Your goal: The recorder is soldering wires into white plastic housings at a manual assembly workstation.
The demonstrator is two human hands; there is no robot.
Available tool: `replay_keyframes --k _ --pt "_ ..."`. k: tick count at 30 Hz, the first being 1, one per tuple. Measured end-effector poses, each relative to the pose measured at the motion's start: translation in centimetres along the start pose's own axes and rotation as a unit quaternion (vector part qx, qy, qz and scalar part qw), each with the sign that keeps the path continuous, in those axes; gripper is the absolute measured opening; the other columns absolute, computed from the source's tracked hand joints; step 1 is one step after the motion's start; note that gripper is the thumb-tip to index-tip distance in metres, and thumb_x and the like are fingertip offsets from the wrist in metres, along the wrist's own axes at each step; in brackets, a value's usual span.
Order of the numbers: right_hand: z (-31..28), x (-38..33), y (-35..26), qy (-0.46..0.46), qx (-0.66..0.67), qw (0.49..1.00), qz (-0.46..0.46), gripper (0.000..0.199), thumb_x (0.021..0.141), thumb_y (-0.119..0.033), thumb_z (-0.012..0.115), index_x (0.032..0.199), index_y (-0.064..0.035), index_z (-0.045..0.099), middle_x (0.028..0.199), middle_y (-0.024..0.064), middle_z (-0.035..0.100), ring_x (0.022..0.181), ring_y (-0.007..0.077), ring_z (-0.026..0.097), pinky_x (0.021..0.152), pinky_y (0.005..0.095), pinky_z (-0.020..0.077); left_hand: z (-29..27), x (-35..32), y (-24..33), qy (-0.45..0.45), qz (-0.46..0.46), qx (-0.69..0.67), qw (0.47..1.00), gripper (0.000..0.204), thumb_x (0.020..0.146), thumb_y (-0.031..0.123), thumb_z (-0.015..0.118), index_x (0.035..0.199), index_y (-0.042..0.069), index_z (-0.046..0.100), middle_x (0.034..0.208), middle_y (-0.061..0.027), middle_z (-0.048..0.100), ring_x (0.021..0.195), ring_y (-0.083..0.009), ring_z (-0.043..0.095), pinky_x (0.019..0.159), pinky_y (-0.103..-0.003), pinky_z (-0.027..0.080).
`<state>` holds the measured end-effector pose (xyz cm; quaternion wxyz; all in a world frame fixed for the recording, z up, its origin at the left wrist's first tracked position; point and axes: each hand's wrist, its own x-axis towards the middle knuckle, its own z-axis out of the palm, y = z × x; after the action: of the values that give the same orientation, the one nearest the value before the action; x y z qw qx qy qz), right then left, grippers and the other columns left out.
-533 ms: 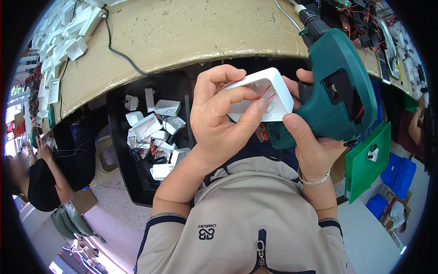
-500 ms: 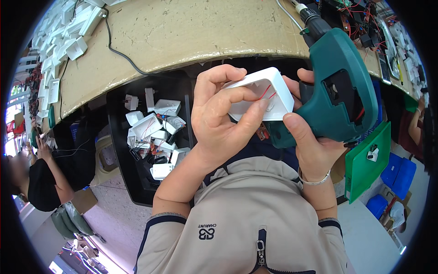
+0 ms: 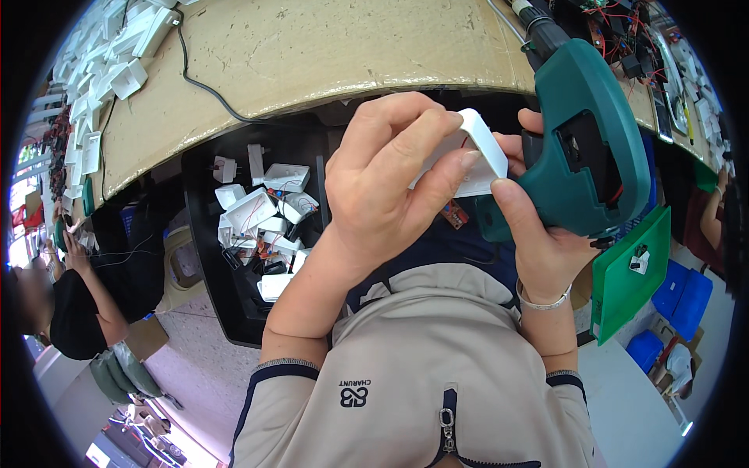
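White plastic is forming the small open box, which is sitting up off the near side of the desk, between the left hand and the right hand. The left hand is curling over the box's left side, its index finger touching the far rim and its thumb reaching over the open face; I cannot tell whether the fingertips are pinching anything inside. The right hand is wrapping around a green drill, while its thumb is pressing the box's near right corner and its fingers are showing behind the right wall. A bit of red wire is peeking out of the box, and a brown circuit board is hanging just below it. To the left, a black tray is carrying more white cases.

Judging by its thin walls, the box is likely weighing little and staying stiff, with smooth faces that are probably turning a bit slippery under dry fingers. The outer walls and corners are offering the safest hold; the wire is looking fragile, so pulling on it is risking damage. The drill is probably weighing far more and tugging at the right wrist, its handle being the place to grip
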<state>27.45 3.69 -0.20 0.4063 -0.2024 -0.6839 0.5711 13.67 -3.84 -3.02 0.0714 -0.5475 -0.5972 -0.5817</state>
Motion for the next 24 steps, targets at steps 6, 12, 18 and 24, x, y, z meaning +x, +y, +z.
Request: replay_keyframes --k 6,12,18,24 --pt "-0.34 0.11 -0.02 -0.023 -0.033 0.999 -0.010 0.055 0.072 0.010 0.061 0.122 0.0062 0.038 0.115 0.0204 0.051 0.095 0.0244 0.059 0.080 0.0340 0.0517 -0.02 0.13 -0.66 -0.002 -0.016 -0.082 0.997 0.029 0.064 0.004 0.073 0.091 0.002 0.062 0.084 -0.0122 0.061 0.071 -0.0206 0.061 0.058 -0.027 0.050" --pt "-0.62 0.11 0.02 -0.054 -0.058 0.997 -0.017 0.054 0.073 0.010 0.060 0.122 0.0063 0.038 0.115 0.0211 0.051 0.095 0.0247 0.059 0.080 0.0340 0.0516 -0.67 -0.24 -0.76 -0.050 -0.082 -0.165 0.982 0.025 0.071 -0.005 0.067 0.095 -0.005 0.061 0.093 -0.0147 0.060 0.086 -0.0214 0.060 0.074 -0.028 0.049" --pt "-0.58 -0.04 0.23 -0.062 -0.056 0.996 -0.027 0.054 0.073 0.010 0.060 0.122 0.0060 0.037 0.115 0.0217 0.050 0.096 0.0249 0.058 0.080 0.0343 0.0515 -0.66 -0.05 -1.09 -0.040 -0.028 -0.140 0.989 0.023 0.071 -0.005 0.066 0.093 -0.005 0.062 0.092 -0.0161 0.060 0.085 -0.0236 0.062 0.072 -0.029 0.051" --pt "-0.60 0.01 0.24 -0.065 -0.061 0.996 -0.021 0.056 0.073 0.010 0.059 0.123 0.0055 0.036 0.116 0.0219 0.050 0.097 0.0250 0.058 0.081 0.0344 0.0513 -0.33 -0.38 -1.17 -0.025 -0.037 -0.145 0.988 0.018 0.072 -0.004 0.065 0.091 -0.005 0.062 0.091 -0.0160 0.061 0.084 -0.0235 0.062 0.072 -0.030 0.051"
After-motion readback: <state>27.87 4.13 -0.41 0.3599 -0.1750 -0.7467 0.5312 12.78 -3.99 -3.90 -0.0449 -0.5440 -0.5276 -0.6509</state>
